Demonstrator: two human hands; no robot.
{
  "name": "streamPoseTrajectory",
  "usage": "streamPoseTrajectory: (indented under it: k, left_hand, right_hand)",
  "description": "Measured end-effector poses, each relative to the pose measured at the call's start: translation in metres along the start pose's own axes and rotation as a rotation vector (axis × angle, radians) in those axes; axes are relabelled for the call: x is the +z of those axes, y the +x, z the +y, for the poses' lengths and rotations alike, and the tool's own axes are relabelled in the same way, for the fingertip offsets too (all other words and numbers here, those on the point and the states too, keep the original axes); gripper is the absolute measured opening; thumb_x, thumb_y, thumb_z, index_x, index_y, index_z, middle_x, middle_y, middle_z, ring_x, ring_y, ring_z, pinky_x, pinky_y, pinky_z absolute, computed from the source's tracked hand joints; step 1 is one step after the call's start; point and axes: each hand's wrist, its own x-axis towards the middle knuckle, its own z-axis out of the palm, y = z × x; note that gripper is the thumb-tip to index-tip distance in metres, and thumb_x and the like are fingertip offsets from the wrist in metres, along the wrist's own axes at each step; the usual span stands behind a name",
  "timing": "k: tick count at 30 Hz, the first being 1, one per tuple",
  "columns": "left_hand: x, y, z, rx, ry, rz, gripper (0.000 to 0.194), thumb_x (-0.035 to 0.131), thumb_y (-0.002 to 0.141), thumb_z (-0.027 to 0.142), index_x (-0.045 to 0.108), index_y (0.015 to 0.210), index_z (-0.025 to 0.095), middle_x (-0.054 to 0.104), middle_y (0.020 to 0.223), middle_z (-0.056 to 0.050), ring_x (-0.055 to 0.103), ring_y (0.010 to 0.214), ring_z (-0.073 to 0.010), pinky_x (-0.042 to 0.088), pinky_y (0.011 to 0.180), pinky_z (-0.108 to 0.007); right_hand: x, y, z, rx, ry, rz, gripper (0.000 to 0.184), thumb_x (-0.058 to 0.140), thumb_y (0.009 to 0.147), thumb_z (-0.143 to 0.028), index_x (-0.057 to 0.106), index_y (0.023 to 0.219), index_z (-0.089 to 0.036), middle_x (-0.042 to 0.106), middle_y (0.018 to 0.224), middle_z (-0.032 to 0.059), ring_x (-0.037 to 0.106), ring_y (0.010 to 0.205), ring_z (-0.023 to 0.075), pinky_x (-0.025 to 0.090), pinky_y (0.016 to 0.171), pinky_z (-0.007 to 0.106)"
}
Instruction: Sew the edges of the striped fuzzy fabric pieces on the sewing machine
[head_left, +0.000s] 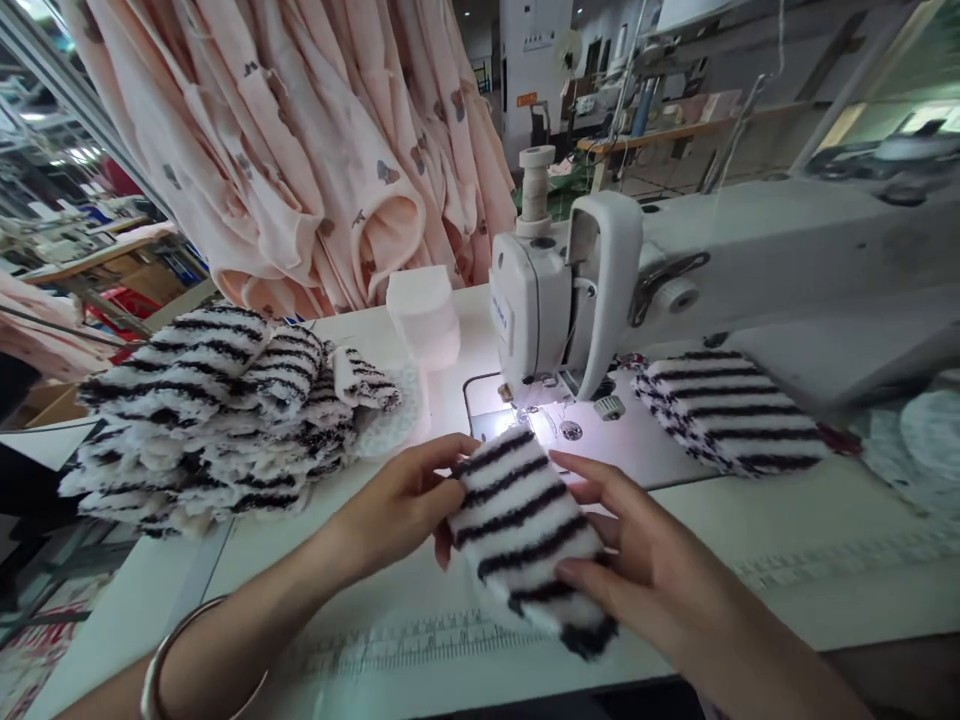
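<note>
Between my two hands is a fluffy black-and-white striped fabric piece (525, 520), tilted in front of the sewing machine's needle area. My left hand (409, 500) pinches its upper left edge, thumb on top and fingers curled beneath. On the other side, my right hand (637, 550) grips the right edge with the thumb over the lower face and the fingers spread along the side. The sewing machine (536, 310) stands just beyond, its lamp lighting the plate. A stack of similar striped pieces (727, 410) lies right of the needle.
A large heap of striped fabric pieces (217, 420) sits on the left of the table (787, 540). Behind it hang pink printed garments (300, 150). A white block-like object (424, 315) stands left of the machine head. Pale fabric (911, 440) lies at the right.
</note>
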Motion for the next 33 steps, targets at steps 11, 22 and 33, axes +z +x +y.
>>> streamPoseTrajectory:
  k: [11,22,33]
  left_hand:
    - [-0.003,0.022,0.002,0.114,0.851,0.121,0.015,0.053,0.084,0.029,0.059,0.079,0.016,0.054,0.061,0.003,0.044,0.055,-0.0095,0.031,0.055,-0.021]
    - [-0.009,0.051,-0.006,0.1,0.856,0.062,0.016,0.056,0.082,0.036,0.059,0.08,0.02,0.06,0.069,0.004,0.05,0.061,-0.0099,0.035,0.056,-0.021]
    - [-0.003,0.062,-0.001,0.002,0.739,0.074,0.022,0.056,0.082,0.041,0.065,0.083,0.021,0.063,0.07,0.003,0.051,0.058,-0.0092,0.039,0.054,-0.019]
  right_hand:
    - [0.006,-0.004,0.013,-0.257,-0.673,0.102,0.023,0.042,0.089,-0.029,0.049,0.111,-0.027,0.054,0.065,-0.0063,0.053,0.053,0.0088,0.041,0.049,0.018]
    - [0.011,-0.005,0.041,-0.572,-0.955,0.204,0.024,0.032,0.09,-0.013,0.051,0.104,-0.021,0.063,0.086,0.0019,0.063,0.072,0.0116,0.052,0.062,0.02]
    - [0.023,0.003,0.06,-0.68,-0.985,0.407,0.037,0.037,0.087,-0.011,0.05,0.122,-0.015,0.067,0.084,0.0014,0.064,0.067,0.0123,0.052,0.058,0.02]
